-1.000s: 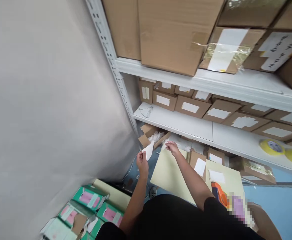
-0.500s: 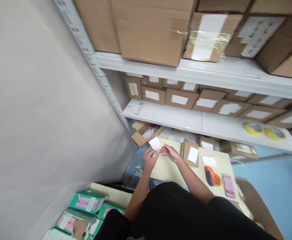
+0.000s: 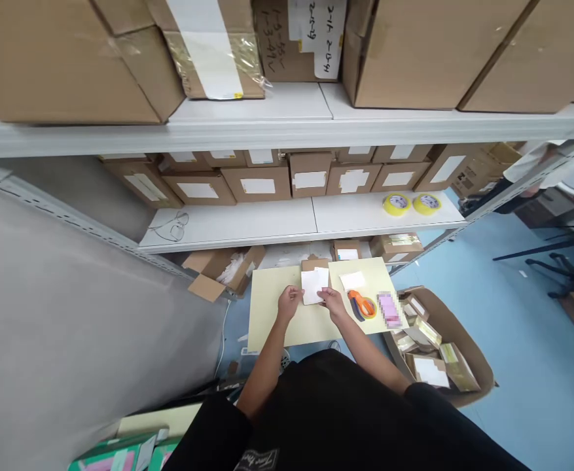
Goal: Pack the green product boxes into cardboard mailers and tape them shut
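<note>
A white paper label (image 3: 310, 292) lies over the front of a small cardboard box (image 3: 315, 264) on the pale yellow tabletop (image 3: 269, 301). My left hand (image 3: 289, 303) pinches the label's left edge. At its right edge, my right hand (image 3: 332, 303) has thumb and fingers closed on the paper. A second white patch shows partly behind the label, on the box. Whether the label is stuck to the box I cannot tell. To the right of the hands are a white paper (image 3: 352, 280) and an orange-handled tape dispenser (image 3: 361, 305).
A pink pixelated item (image 3: 389, 309) sits at the table's right end. Beside it, a large bin (image 3: 483, 376) holds several small boxes. An open carton (image 3: 207, 287) stands left of the table. The shelf (image 3: 247, 226) above carries boxes, glasses (image 3: 175, 227) and two yellow tape rolls (image 3: 396, 204).
My view has swung right. The label, earlier held up in my left hand, is now down against the box. My right hand, earlier open beside it, now grips its right edge.
</note>
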Demonstrator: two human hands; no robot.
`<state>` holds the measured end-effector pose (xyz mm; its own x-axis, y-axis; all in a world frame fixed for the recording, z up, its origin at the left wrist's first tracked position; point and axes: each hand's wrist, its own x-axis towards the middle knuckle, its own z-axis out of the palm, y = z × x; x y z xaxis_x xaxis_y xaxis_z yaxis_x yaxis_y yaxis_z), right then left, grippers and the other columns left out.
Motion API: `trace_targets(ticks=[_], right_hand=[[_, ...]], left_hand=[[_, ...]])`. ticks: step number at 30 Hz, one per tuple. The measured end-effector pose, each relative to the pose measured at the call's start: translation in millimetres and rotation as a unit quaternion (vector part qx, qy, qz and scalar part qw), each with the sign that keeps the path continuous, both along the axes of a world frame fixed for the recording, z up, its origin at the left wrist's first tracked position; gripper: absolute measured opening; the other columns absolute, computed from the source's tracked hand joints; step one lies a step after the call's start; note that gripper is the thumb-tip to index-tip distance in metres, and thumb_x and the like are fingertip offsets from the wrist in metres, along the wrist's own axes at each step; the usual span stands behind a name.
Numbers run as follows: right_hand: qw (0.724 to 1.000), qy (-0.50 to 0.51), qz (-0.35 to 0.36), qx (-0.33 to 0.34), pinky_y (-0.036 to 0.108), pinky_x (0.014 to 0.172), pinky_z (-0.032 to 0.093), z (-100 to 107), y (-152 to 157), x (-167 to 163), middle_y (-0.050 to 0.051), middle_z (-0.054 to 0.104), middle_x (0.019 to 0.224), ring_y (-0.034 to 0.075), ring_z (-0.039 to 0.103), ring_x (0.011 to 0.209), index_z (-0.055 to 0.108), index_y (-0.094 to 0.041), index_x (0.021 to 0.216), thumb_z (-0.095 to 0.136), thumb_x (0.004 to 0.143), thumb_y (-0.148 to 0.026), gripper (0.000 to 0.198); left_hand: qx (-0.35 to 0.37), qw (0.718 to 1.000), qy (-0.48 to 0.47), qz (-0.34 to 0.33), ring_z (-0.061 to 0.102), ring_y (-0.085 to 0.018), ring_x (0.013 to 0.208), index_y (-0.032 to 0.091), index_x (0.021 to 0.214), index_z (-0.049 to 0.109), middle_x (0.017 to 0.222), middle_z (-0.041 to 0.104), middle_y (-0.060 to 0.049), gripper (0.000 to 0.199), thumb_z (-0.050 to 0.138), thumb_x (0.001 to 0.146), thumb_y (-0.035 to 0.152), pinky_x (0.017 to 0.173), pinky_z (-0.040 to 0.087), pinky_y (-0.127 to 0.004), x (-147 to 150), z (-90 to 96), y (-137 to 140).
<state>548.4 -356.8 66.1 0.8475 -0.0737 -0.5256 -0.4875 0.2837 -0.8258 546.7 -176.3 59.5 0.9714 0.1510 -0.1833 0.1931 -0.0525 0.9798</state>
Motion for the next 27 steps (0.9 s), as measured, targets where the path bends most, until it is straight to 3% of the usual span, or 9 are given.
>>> trace_targets(ticks=[4, 10, 13, 17, 21, 27], right_hand=[[0.999, 0.03, 0.034, -0.007, 0.027, 0.062, 0.05, -22.6, -15.6, 7.6, 0.0, 0.072, 0.073, 0.017, 0.065, 0.071, 0.069, -0.021, 0.074, 0.086, 0.055, -0.04, 0.031], [0.989, 0.036, 0.065, -0.125, 0.029, 0.055, 0.047, -66.3, -19.7, 30.4, -0.002, 0.065, 0.065, 0.016, 0.059, 0.059, 0.068, -0.023, 0.077, 0.083, 0.062, -0.034, 0.024], [0.977, 0.035, 0.087, -0.191, 0.027, 0.06, 0.05, -81.3, -23.6, 38.0, -0.004, 0.067, 0.068, 0.018, 0.064, 0.065, 0.07, -0.026, 0.093, 0.081, 0.064, -0.025, 0.031], [0.916, 0.045, 0.162, -0.363, 0.026, 0.068, 0.053, -91.4, -28.3, 44.9, 0.001, 0.076, 0.09, 0.02, 0.073, 0.083, 0.067, -0.024, 0.115, 0.078, 0.074, -0.025, 0.043], [0.898, 0.078, 0.18, -0.394, 0.025, 0.069, 0.053, -97.7, -26.2, 53.0, 0.003, 0.078, 0.101, 0.02, 0.075, 0.085, 0.065, -0.023, 0.115, 0.08, 0.078, -0.027, 0.04], [0.868, 0.108, 0.201, -0.441, 0.025, 0.066, 0.051, -104.9, -22.5, 59.5, 0.003, 0.078, 0.097, 0.02, 0.075, 0.086, 0.066, -0.024, 0.108, 0.08, 0.078, -0.029, 0.033]], left_hand=[[-0.07, 0.996, 0.042, 0.038, 0.06, -0.014, 0.065, 0.02, 0.074, 0.058, 0.068, 0.062, 0.004, 0.046, 0.089, 0.057, 0.049, 0.069, 0.048, -0.026, 4.7, -27.2, -16.9], [0.028, 0.987, 0.086, 0.13, 0.055, -0.011, 0.063, 0.02, 0.068, 0.058, 0.063, 0.06, 0.006, 0.031, 0.085, 0.059, 0.033, 0.069, 0.045, -0.025, 24.1, -59.1, -38.1], [0.097, 0.979, 0.131, 0.12, 0.057, -0.012, 0.064, 0.02, 0.069, 0.059, 0.063, 0.06, 0.006, 0.021, 0.08, 0.063, 0.023, 0.071, 0.046, -0.024, 35.8, -72.8, -44.6], [0.189, 0.961, 0.181, 0.093, 0.064, -0.014, 0.071, 0.021, 0.071, 0.06, 0.068, 0.065, 0.005, 0.014, 0.073, 0.068, 0.015, 0.075, 0.048, -0.023, 45.0, -88.3, -46.8], [0.208, 0.955, 0.195, 0.081, 0.067, -0.015, 0.076, 0.021, 0.073, 0.061, 0.074, 0.069, 0.003, 0.012, 0.071, 0.072, 0.014, 0.078, 0.05, -0.024, 50.6, -100.3, -43.6], [0.229, 0.95, 0.205, 0.053, 0.069, -0.016, 0.082, 0.022, 0.074, 0.062, 0.079, 0.072, 0.002, 0.015, 0.073, 0.073, 0.012, 0.08, 0.049, -0.025, 57.6, -112.9, -41.8]])
